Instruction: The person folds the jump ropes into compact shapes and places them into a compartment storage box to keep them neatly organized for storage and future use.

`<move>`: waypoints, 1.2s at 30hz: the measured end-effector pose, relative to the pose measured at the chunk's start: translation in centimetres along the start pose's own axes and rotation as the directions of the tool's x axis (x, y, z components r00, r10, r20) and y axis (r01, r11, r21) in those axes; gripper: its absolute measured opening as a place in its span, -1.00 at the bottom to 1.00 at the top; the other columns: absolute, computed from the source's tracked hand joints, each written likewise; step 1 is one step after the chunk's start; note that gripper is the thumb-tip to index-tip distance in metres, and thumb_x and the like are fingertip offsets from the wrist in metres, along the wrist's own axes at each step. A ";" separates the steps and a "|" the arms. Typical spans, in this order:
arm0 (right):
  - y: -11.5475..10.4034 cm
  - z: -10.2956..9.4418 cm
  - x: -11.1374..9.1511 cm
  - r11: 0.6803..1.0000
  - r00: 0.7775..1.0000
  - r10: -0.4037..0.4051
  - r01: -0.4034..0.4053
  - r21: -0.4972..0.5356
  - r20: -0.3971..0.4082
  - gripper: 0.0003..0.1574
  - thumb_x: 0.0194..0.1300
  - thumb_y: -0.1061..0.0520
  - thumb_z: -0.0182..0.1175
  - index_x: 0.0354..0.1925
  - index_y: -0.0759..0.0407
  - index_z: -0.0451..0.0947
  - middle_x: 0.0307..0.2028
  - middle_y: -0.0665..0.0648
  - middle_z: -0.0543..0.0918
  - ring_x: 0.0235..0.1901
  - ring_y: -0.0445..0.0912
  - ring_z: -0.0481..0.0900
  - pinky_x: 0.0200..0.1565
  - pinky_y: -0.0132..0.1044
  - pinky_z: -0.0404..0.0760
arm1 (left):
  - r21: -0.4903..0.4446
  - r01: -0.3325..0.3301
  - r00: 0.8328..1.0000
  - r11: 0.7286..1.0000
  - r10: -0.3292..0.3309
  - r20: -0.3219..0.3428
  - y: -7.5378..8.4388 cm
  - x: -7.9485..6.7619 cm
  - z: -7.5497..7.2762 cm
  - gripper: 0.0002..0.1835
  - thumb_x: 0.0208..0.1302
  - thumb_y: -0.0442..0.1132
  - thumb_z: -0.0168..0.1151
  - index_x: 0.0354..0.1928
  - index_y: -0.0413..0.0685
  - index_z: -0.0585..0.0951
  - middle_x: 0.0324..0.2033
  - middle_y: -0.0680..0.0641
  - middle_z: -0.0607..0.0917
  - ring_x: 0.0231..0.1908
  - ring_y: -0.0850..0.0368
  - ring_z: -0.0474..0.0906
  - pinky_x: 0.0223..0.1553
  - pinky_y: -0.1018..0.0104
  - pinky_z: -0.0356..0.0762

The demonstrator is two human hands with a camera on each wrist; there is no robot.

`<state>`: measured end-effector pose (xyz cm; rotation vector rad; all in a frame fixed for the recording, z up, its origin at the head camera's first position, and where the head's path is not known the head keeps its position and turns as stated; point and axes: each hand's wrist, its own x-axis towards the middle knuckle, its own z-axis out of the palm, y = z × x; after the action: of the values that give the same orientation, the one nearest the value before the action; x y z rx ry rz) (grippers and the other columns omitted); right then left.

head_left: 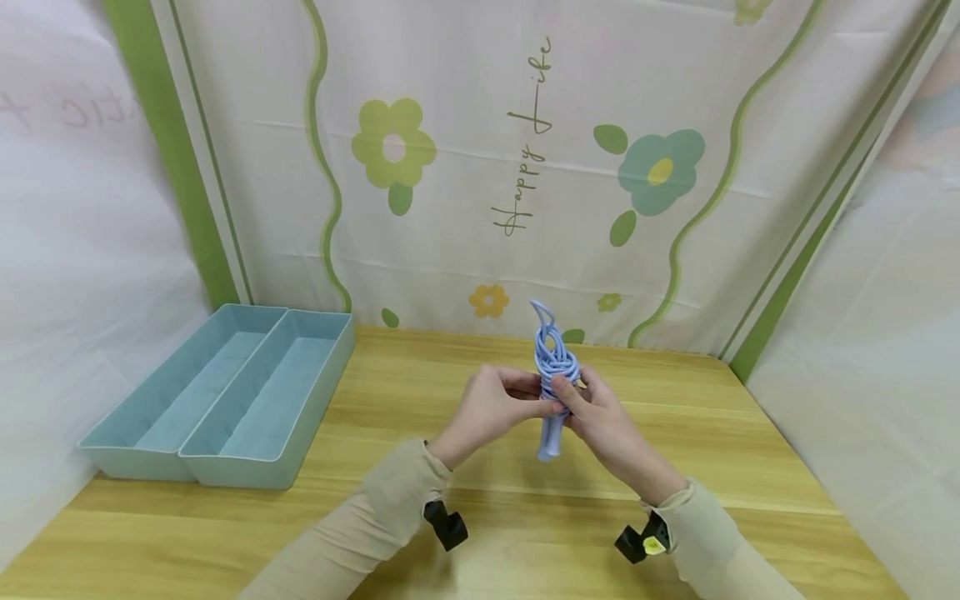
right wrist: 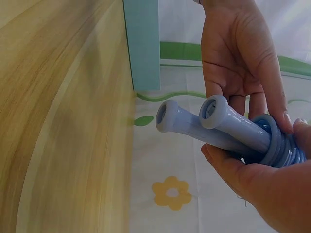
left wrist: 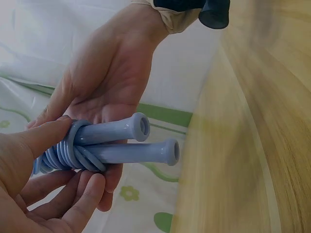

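A light blue jump rope [head_left: 553, 360] is held upright above the table, its cord wound in tight coils round its two handles [left wrist: 121, 153]. A loose loop of cord sticks up from the top of the bundle, and the flared handle ends point down. My left hand [head_left: 486, 410] grips the coils from the left, thumb across the front. From the right, my right hand [head_left: 609, 427] holds the same coils, its thumb pressed on the wound cord. In the right wrist view, both hollow handle ends [right wrist: 214, 111] stick out below the coils, between the hands.
Two long pale blue trays [head_left: 288, 400] stand side by side at the left of the wooden table [head_left: 420, 375]. A white curtain [head_left: 465, 108] printed with flowers hangs behind the table, and pale sheets close off both sides.
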<state>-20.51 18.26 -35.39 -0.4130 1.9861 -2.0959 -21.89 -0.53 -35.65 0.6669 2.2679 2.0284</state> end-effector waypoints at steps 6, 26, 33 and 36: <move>0.1 -0.1 -0.1 1.000 1.000 -0.004 0.004 0.015 -0.001 -0.33 0.53 -0.05 0.03 0.35 0.32 0.09 0.11 0.37 0.50 0.06 0.05 0.55 0.11 -0.13 0.50 | 0.056 -0.025 0.999 0.998 0.026 -0.027 -0.1 0.0 0.6 -0.68 -0.03 -0.16 0.62 -0.20 -0.09 0.78 -0.39 0.06 0.76 -0.38 0.17 0.70 -0.33 0.31 0.65; 0.0 -0.5 0.0 0.993 0.985 0.021 0.000 0.122 -0.169 -0.30 0.40 0.00 0.23 0.34 0.37 0.37 0.18 0.28 0.50 0.06 -0.03 0.55 0.08 -0.19 0.54 | 0.072 -0.089 0.992 0.993 0.095 -0.084 -0.1 0.2 1.5 -0.66 0.03 -0.13 0.58 -0.18 -0.13 0.77 -0.35 0.05 0.76 -0.35 0.18 0.70 -0.31 0.33 0.64; -0.3 -0.5 -0.2 0.991 0.989 0.020 0.000 0.137 -0.144 -0.28 0.40 0.00 0.24 0.34 0.39 0.35 0.19 0.29 0.49 0.09 -0.01 0.54 0.11 -0.17 0.52 | 0.092 -0.108 0.989 0.990 0.116 -0.087 -0.1 0.1 1.4 -0.70 0.04 -0.08 0.57 -0.20 -0.04 0.78 -0.36 0.13 0.75 -0.32 0.21 0.68 -0.30 0.31 0.63; -0.3 -0.4 -0.2 0.990 0.993 0.010 0.006 0.137 -0.118 -0.28 0.42 0.01 0.22 0.35 0.40 0.32 0.20 0.31 0.47 0.12 0.01 0.52 0.13 -0.15 0.50 | 0.112 -0.119 0.987 0.987 0.130 -0.093 -0.2 0.0 1.3 -0.71 0.04 -0.06 0.57 -0.21 0.01 0.78 -0.37 0.17 0.74 -0.32 0.23 0.66 -0.31 0.30 0.62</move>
<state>-20.40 18.72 -35.09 -0.2666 1.8862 -2.2882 -21.54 0.72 -36.07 0.7480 2.4643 2.0507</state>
